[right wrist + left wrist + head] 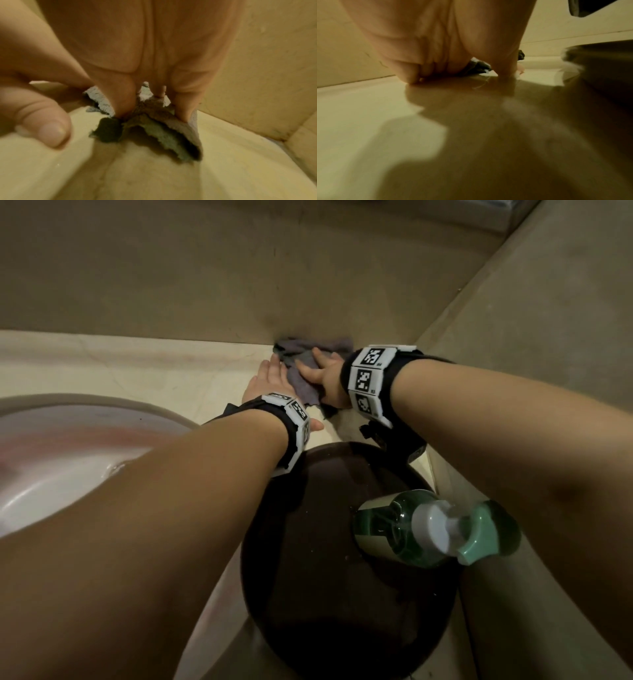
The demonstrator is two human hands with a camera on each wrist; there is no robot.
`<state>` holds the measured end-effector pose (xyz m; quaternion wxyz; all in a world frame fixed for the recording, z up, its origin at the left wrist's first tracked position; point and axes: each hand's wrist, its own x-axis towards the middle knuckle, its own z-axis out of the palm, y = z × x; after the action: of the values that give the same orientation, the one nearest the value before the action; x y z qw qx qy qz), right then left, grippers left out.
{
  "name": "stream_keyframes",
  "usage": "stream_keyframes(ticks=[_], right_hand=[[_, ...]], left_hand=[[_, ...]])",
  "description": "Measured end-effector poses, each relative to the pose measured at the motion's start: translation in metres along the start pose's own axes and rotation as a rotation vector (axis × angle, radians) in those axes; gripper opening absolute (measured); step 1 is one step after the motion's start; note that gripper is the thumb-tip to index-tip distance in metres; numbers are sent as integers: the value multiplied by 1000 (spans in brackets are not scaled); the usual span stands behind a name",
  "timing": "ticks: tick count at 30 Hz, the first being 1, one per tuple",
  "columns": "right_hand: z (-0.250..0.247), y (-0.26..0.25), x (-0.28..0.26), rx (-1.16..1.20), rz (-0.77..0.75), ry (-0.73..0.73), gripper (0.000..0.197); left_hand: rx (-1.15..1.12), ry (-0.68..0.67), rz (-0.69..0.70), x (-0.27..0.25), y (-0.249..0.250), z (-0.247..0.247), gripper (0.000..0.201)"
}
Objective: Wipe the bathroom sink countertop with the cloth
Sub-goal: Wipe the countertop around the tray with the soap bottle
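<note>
A crumpled grey cloth (310, 359) lies on the cream countertop (154, 371), against the back wall near the right corner. My right hand (318, 369) lies on top of it with straight fingers. In the right wrist view those fingers (125, 97) press into the cloth (164, 129), and the thumb (48, 128) is lifted off to the left. My left hand (270, 373) lies flat on the counter just left of the cloth, its fingertips at the cloth's edge. The left wrist view shows the palm (436, 40) low over the counter and a bit of cloth (477, 67) beyond it.
The white sink basin (68, 446) is at the left, under my left forearm. A dark round tray (325, 594) sits near me on the counter and carries a green pump soap bottle (404, 525). The back wall (205, 268) and the right side wall (531, 320) close the corner.
</note>
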<state>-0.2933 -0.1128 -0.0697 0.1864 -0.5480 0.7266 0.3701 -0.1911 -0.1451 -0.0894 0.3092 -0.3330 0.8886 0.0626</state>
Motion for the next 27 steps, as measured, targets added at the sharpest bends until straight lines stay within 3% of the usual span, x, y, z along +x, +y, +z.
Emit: stream_keyframes(ticks=[6, 9, 12, 23, 27], right_hand=[[9, 21, -5, -20, -18, -1, 78], [30, 46, -2, -29, 100, -37, 92], [43, 62, -1, -14, 200, -80, 85], [47, 54, -24, 4, 294, -158, 89], [55, 53, -41, 42, 248, -184, 87]], left_hand=[[29, -6, 16, -2, -1, -4, 114], [-12, 1, -10, -7, -1, -5, 115], [-81, 3, -28, -6, -2, -4, 121], [-94, -18, -10, -17, -3, -13, 117], [-76, -33, -1, -26, -2, -17, 112]])
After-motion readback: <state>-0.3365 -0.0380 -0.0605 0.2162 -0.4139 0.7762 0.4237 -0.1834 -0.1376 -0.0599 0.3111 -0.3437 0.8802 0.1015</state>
